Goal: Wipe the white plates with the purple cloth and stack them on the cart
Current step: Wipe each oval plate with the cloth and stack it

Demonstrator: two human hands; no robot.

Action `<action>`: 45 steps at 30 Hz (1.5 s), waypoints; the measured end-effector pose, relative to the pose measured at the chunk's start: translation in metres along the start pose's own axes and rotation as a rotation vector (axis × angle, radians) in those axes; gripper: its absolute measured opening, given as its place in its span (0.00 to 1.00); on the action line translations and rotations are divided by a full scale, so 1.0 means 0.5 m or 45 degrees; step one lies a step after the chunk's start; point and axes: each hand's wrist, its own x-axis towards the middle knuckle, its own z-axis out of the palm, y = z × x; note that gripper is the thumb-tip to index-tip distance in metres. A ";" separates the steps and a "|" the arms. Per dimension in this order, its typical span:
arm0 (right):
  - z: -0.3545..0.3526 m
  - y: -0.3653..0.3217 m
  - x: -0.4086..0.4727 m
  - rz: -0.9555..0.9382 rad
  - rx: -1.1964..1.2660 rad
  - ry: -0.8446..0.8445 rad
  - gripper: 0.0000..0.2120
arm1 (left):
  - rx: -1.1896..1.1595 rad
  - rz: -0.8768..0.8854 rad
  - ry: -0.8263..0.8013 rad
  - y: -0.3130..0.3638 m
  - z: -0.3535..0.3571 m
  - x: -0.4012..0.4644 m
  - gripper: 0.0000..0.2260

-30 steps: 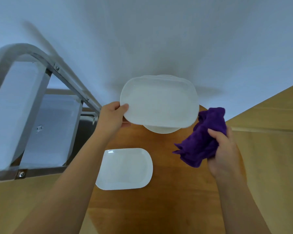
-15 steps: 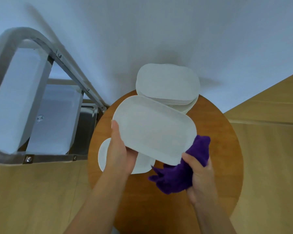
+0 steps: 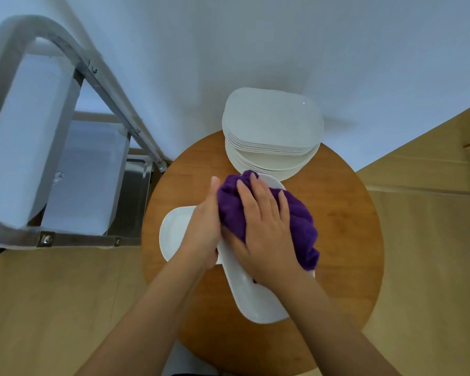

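Over the round wooden table (image 3: 345, 226), our left hand (image 3: 204, 232) grips the held white plate (image 3: 258, 299) by its edge to steady it while our right hand (image 3: 263, 229), fingers spread flat, presses the purple cloth (image 3: 299, 223) onto its face, another plate (image 3: 174, 232) lying beneath, unwiped stack (image 3: 272, 131) behind, cart (image 3: 73, 237) to the left.

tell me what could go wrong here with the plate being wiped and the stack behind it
1. The held plate juts past the near rim of the round table, gripped by the left hand at one edge only; pressure from the right hand on the cloth might tip it.
2. The tall stack sits just past the cloth; a long stroke could knock it.
3. Another plate lies underneath and could get chipped.
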 end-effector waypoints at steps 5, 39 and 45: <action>0.028 -0.015 -0.026 -0.099 0.197 -0.245 0.29 | -0.056 -0.241 -0.126 0.011 -0.047 0.012 0.28; -0.018 0.059 0.063 0.093 0.228 -0.125 0.25 | 0.386 -0.086 -0.261 0.040 -0.057 0.012 0.20; -0.022 0.059 0.030 0.640 1.047 -0.045 0.23 | 0.286 0.069 -0.126 0.046 -0.047 0.007 0.15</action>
